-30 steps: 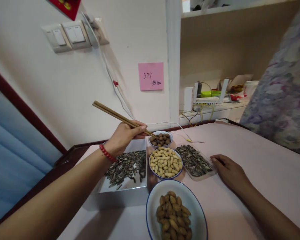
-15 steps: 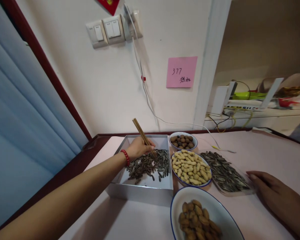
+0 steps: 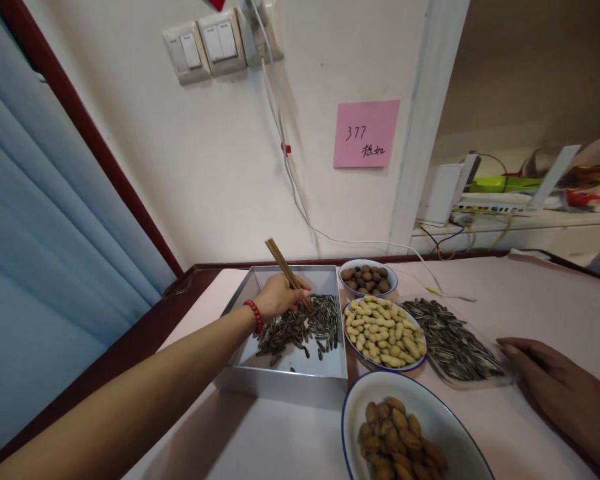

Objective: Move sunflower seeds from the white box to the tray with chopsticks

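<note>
The left hand (image 3: 277,297) has its grip clenched on chopsticks (image 3: 286,270), tips angled down into sunflower seeds (image 3: 300,327) inside the grey box (image 3: 285,380), for pinching. Right of the box, the right hand (image 3: 555,387) rests flat, released, steadying.

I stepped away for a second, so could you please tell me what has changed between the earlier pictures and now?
The left hand carried the chopsticks from the bowl of brown nuts leftwards, down into the seeds in the white box. It still grips them. The right hand stayed flat on the table.
</note>
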Available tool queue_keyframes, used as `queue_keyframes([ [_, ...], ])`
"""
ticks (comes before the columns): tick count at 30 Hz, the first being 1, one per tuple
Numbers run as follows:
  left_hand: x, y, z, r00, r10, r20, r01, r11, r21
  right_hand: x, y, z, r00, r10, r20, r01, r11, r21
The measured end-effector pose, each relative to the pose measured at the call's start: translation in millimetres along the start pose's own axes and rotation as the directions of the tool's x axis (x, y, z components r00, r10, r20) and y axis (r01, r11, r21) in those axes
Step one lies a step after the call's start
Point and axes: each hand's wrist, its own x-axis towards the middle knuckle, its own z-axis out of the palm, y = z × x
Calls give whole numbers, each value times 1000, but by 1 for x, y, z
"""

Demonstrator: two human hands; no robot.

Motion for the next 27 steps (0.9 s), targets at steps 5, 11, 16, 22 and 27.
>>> queue_keyframes([
  [5, 0, -2, -1, 1000, -10, 5, 10, 1000, -2, 1, 1, 1, 1000, -6, -10, 6, 1000, -8],
  [11, -2, 0, 1, 1000, -27, 14, 27, 999, -47, 2, 2, 2, 1000, 17, -9, -17, 1000, 16],
  [16, 0, -3, 3, 1000, -27, 14, 28, 999, -46, -1, 0, -1, 1000, 23, 11, -23, 1000, 14],
  [22, 2, -7, 5, 1000, -19, 20, 19, 1000, -2, -4, -9, -2, 999, 37, -7, -37, 999, 29],
  [27, 5, -12, 4, 999, 38, 14, -39, 994, 99, -2, -7, -1, 1000, 24, 3, -24, 1000, 3],
])
